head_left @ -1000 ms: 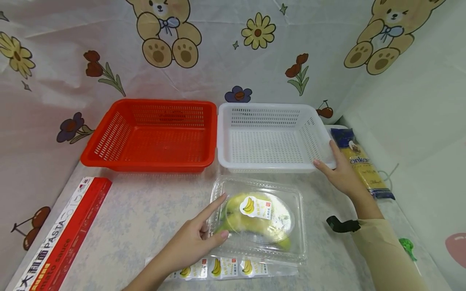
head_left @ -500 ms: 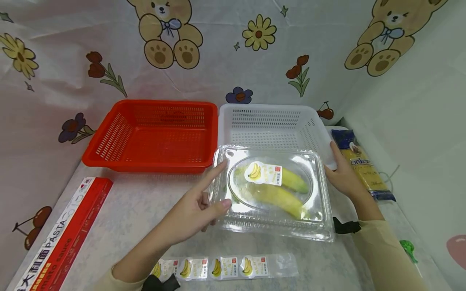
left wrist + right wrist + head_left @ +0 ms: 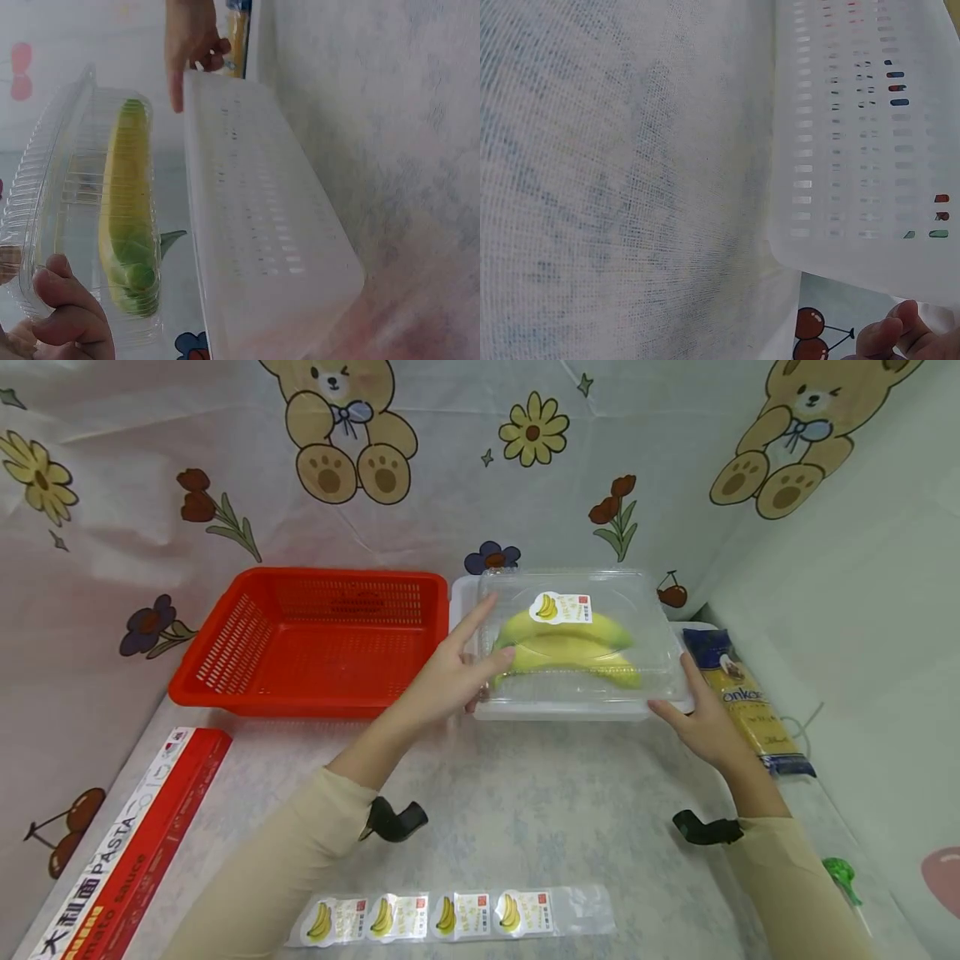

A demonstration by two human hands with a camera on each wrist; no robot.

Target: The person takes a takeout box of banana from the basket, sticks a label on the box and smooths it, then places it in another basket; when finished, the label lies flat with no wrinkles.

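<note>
My left hand [image 3: 468, 672] grips the left edge of a clear plastic clamshell box [image 3: 652, 627] with bananas [image 3: 562, 652] inside and a banana sticker [image 3: 561, 608] on its lid. The box is held over the white plastic basket [image 3: 570, 712]; in the left wrist view a gap shows between the box and the basket [image 3: 255, 217]. At the basket's front right corner, my right hand [image 3: 701, 718] holds the rim, thumb on the front and fingers along the side. Only a few of its fingertips [image 3: 881, 334] show in the right wrist view.
A red basket [image 3: 345, 664] stands left of the white one. A red pasta box [image 3: 142, 835] lies at the left, a yellow pasta bag [image 3: 746, 702] at the right. Near the front edge lies a strip of banana stickers [image 3: 450, 917]. A small green item [image 3: 842, 872] sits front right.
My left hand has lifted the clamshell box off the table and carried it up and away from me, over the white basket. My right hand stays at the basket's corner.
</note>
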